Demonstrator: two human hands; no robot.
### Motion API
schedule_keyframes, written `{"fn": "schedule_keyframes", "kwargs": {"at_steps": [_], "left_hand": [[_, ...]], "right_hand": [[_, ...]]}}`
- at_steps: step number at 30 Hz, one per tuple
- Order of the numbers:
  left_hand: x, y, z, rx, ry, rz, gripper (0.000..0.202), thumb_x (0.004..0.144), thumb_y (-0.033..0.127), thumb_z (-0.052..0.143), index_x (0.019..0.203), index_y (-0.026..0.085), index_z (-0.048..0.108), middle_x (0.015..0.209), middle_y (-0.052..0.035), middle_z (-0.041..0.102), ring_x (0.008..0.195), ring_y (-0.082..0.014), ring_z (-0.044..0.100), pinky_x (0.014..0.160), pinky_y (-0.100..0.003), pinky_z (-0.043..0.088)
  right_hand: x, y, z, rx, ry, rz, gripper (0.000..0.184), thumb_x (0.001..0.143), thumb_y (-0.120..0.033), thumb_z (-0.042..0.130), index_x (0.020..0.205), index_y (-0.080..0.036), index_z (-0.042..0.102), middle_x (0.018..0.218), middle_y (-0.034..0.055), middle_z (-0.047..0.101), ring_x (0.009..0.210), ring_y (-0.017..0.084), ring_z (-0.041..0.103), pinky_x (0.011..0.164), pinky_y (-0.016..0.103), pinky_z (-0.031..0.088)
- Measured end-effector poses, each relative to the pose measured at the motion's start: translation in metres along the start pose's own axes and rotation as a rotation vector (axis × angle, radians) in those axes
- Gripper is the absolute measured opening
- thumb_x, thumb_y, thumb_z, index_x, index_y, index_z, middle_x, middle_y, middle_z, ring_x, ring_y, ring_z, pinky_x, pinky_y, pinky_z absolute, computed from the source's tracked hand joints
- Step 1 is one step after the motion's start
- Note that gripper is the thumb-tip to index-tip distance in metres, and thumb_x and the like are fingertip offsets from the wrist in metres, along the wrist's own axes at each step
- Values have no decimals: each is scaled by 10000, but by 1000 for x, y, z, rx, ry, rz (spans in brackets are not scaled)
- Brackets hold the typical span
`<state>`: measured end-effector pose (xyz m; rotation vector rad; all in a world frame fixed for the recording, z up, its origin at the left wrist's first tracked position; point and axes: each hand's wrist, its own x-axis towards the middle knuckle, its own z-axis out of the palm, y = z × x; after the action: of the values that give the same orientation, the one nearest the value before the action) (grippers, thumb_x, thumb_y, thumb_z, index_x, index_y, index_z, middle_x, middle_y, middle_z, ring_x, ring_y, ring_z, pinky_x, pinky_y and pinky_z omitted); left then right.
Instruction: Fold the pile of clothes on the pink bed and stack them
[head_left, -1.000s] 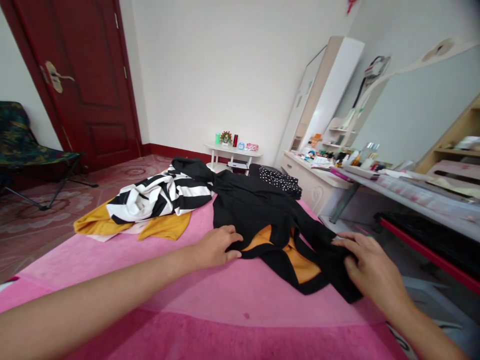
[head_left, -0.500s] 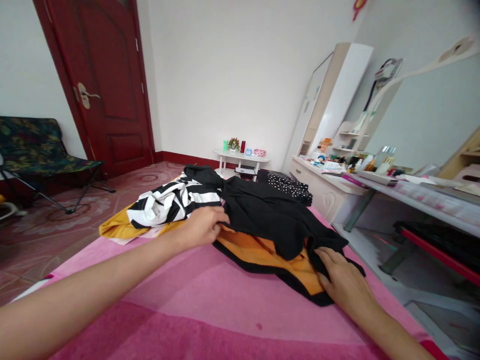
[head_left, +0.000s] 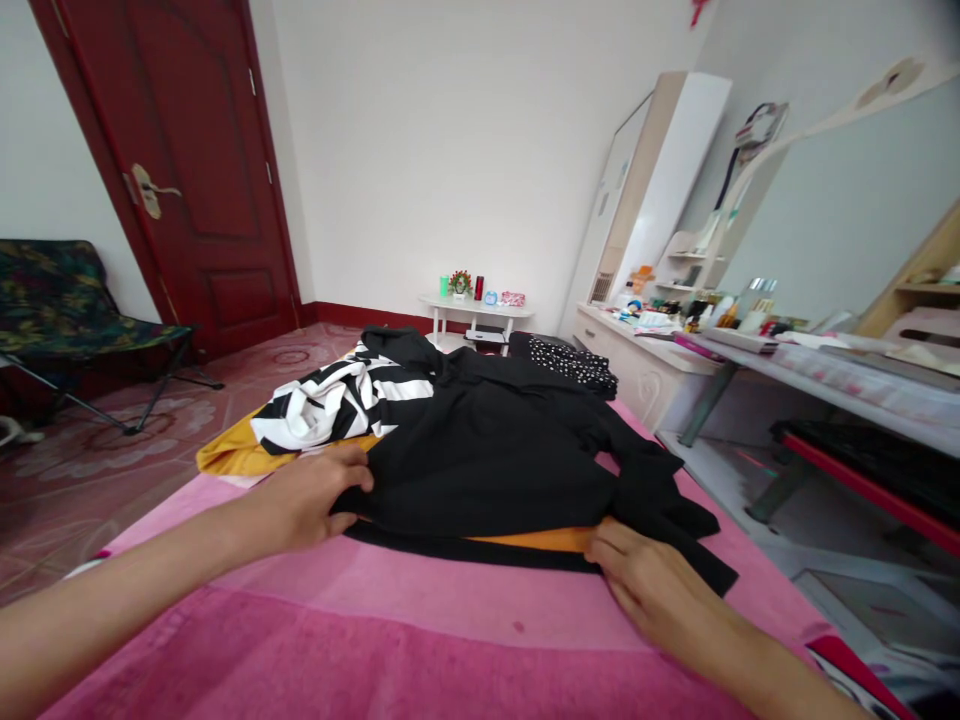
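Observation:
A black garment (head_left: 487, 460) with an orange lining lies spread on the pink bed cover (head_left: 420, 640). My left hand (head_left: 311, 495) pinches the garment's near left edge, fingers closed on the cloth. My right hand (head_left: 649, 580) grips the near right hem, where the orange lining shows, with its fingers curled on the fabric. Behind the left hand lies a black-and-white striped garment (head_left: 337, 395) on top of a mustard-yellow one (head_left: 232, 455). A black piece with white dots (head_left: 570, 362) sits at the far end of the bed.
A dark red door (head_left: 195, 170) stands at the back left, a folding chair (head_left: 67, 310) beside it. A small white table (head_left: 472, 310) with small items stands by the far wall. A cluttered dresser (head_left: 645, 345) and desk (head_left: 832, 370) run along the right.
Both hands have drawn the black garment toward me and flattened it. The orange lining, widely exposed before, now shows only as a thin strip at the near hem.

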<state>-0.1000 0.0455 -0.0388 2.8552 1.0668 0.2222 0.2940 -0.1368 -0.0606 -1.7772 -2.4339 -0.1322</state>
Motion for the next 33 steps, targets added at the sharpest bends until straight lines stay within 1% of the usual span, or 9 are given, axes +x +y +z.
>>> {"fn": "schedule_keyframes", "kwargs": {"at_steps": [4,8,14,18,22,25,29,31,33], "left_hand": [[18,41,7,-23,67,174,501,735,330,615,1230,291,546,1326,-52,467,1137,-256,513,969,-373,405],[35,58,23,18,26,214,520,773,282,565,1288,271,498,1197,-68,555,1050,-254,558,896,-373,448],[44,53,34,115,14,180,541,724,153,540,1253,263,513,1071,-59,588,980,-237,569,822,-344,474],[43,43,35,257,-35,157,556,683,50,522,1201,253,546,1033,-63,596,936,-230,581,739,-317,481],[50,18,9,353,7,44,423,770,28,404,1060,249,618,978,-57,617,854,-203,621,659,-284,472],[56,-5,-37,351,206,-57,396,737,63,424,1023,248,626,1052,-39,624,925,-217,619,725,-296,479],[53,-24,-89,255,572,-141,441,708,118,418,1082,254,608,1175,-4,604,1073,-223,564,877,-319,453],[43,-26,-95,196,552,-62,473,671,111,415,1067,267,622,1157,15,622,1090,-199,555,928,-305,426],[30,-23,-89,145,390,-1,460,622,109,434,981,285,662,1074,36,663,1042,-180,578,918,-284,427]], "right_hand": [[0,15,-1,-200,3,371,277,874,-129,351,1000,-179,593,908,88,652,744,228,661,634,340,507],[2,43,2,-326,142,500,409,856,-255,484,1243,-126,494,1260,188,528,965,299,636,729,374,523],[6,64,10,-137,-28,579,498,833,-397,535,1265,-149,514,1141,145,638,1051,320,607,810,418,498],[9,70,9,-78,-159,631,449,776,-288,584,1217,-200,576,1058,108,685,1021,301,628,790,370,477],[19,79,-32,-105,-301,595,324,658,-123,591,937,-241,705,908,73,712,904,276,661,674,304,444],[29,88,-103,-211,4,703,174,652,-173,586,769,-244,693,801,50,690,770,244,649,575,283,395],[23,87,-174,-364,973,545,132,715,-272,528,790,-219,623,918,67,660,884,231,611,739,336,456],[8,82,-170,-297,910,351,172,671,-216,485,771,-233,624,1027,70,655,1019,245,589,890,388,439],[-11,77,-147,-124,510,270,288,548,-168,468,728,-289,656,979,24,687,1003,246,618,898,385,467]]}}
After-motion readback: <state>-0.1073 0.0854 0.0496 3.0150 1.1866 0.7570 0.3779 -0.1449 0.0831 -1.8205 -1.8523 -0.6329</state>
